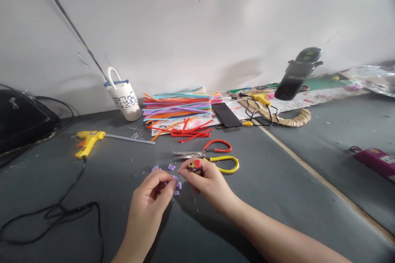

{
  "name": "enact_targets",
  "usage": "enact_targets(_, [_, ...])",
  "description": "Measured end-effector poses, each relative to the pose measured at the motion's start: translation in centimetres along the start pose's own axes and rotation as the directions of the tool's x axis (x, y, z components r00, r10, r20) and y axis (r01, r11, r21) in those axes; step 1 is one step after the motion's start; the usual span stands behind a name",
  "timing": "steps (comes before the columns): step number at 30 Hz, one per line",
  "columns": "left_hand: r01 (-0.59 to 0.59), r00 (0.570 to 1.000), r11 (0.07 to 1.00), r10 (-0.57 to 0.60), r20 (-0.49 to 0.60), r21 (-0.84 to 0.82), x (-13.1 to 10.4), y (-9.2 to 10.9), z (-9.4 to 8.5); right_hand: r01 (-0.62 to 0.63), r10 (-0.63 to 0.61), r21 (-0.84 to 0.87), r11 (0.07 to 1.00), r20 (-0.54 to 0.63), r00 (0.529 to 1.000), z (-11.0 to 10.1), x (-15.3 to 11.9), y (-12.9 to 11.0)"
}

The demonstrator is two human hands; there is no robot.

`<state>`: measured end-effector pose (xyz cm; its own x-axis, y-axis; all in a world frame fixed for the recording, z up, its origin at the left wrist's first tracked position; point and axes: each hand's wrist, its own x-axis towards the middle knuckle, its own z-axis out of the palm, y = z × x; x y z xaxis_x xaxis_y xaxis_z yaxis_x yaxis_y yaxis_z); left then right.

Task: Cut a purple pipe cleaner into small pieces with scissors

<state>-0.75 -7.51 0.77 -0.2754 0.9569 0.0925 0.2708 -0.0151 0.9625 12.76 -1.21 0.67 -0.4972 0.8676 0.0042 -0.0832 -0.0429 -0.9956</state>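
Observation:
My right hand is closed around a lighter with a red button and a metal top. To its left, my left hand pinches thumb and forefinger together, with a small purple piece at the fingertips. Several more short purple pieces, which look like cut pipe cleaner, lie on the table around those fingers. Just beyond my right hand rest open scissors with one red and one yellow handle loop. My hands are close but apart.
Bundled colourful pipe cleaners and loose red ones lie behind. A yellow glue gun with trailing cord is left, near a white cup. A phone, second glue gun, black device and purple pouch are right.

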Motion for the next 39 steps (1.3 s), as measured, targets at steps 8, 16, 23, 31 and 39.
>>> enact_targets(8, [0.134, 0.99, 0.989, -0.136, -0.026, -0.065, 0.1, 0.8, 0.3, -0.019, 0.02, -0.097, 0.995, 0.009, 1.0, -0.3, 0.3, 0.0])
enact_targets(16, [0.481, 0.875, 0.781, -0.399, 0.275, -0.397, 0.4, -0.9, 0.0, 0.115, -0.107, -0.215, 0.97, 0.051, 0.993, -0.4, 0.2, 0.2])
enact_targets(23, [0.517, 0.855, 0.655, -0.427, 0.294, -0.551, 0.5, -0.9, -0.1, -0.029, 0.033, -0.049, 0.998, 0.075, 0.997, -0.4, 0.1, -0.2])
enact_targets(31, [0.543, 0.839, 0.629, -0.439, 0.322, -0.557, 0.5, -0.8, -0.1, 0.075, -0.067, -0.129, 0.989, 0.067, 0.996, -0.2, 0.0, 0.1])
enact_targets(39, [0.574, 0.817, 0.55, -0.441, 0.372, -0.606, 0.5, -0.8, -0.2, 0.015, -0.013, -0.026, 1.0, 0.081, 0.997, -0.2, 0.0, 0.0])
